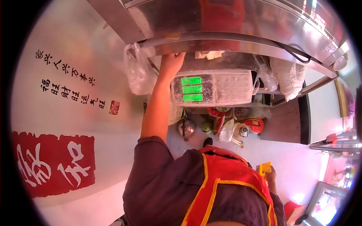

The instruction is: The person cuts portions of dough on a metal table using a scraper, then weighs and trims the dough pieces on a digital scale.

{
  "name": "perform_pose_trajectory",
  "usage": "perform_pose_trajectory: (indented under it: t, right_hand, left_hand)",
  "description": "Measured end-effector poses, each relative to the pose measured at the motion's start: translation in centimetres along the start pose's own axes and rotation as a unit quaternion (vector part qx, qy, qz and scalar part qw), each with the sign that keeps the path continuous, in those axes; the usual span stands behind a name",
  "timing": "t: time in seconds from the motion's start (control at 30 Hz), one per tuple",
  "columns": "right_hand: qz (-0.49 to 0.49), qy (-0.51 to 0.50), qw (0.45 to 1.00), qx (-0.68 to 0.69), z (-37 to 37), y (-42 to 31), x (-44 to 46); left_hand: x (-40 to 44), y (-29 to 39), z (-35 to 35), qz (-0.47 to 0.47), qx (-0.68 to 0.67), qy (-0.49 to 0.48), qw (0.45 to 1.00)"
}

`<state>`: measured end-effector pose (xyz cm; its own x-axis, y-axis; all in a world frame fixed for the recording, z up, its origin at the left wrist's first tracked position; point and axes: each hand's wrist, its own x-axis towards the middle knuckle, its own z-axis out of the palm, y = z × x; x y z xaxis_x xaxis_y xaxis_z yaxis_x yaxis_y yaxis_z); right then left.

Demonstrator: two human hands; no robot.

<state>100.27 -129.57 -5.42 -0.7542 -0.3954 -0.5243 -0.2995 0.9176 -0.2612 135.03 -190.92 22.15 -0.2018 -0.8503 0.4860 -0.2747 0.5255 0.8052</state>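
Note:
My left hand point(174, 62) reaches to the back left of the scale point(232, 88), its fingers closed and partly hidden by the steel edge above; what they hold, if anything, cannot be seen. The scale shows green lit digits. Pale pieces point(209, 55), perhaps dough, lie on its dark metal pan point(237, 62), to the right of my left hand. Low at my right side, my right hand point(270, 175) is closed round a yellow object point(264, 168).
A clear plastic bag point(137, 71) hangs left of the scale; white bags point(288, 77) hang at its right. Below are a metal kettle point(186, 128), a red round item point(255, 125) and several packages. A steel counter point(169, 20) overhangs the scale. A wall with writing stands left.

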Motion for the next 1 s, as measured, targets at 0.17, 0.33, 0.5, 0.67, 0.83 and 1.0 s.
perform_pose_trajectory:
  t: [0.17, 0.33, 0.5, 0.67, 0.83, 1.0]
  right_hand:
    - [-0.026, 0.027, 0.999, 0.009, 1.0, -0.7, -0.6]
    - [-0.005, 0.012, 0.998, 0.061, 0.3, -3.9, -3.6]
    - [0.036, -0.002, 0.998, 0.056, 1.0, -3.3, -6.1]
    - [0.014, 0.052, 0.995, 0.079, 2.0, -0.5, -8.0]
    - [-0.075, 0.065, 0.968, 0.233, -4.5, -9.4, -7.9]
    - [-0.338, 0.107, 0.877, 0.323, -12.1, -25.1, -10.0]
  left_hand:
    - [0.5, -0.7, 0.2, 0.016, 0.071, -0.064, 0.995]
    - [0.6, 0.7, 1.4, 0.032, 0.105, -0.093, 0.990]
    - [0.9, 0.6, 2.4, 0.053, 0.132, -0.154, 0.978]
    - [1.0, 0.1, 2.2, 0.036, 0.218, -0.199, 0.955]
    - [0.8, -2.7, 3.9, 0.049, 0.198, -0.145, 0.968]
    - [-0.2, -2.2, 4.2, 0.038, 0.263, -0.088, 0.960]
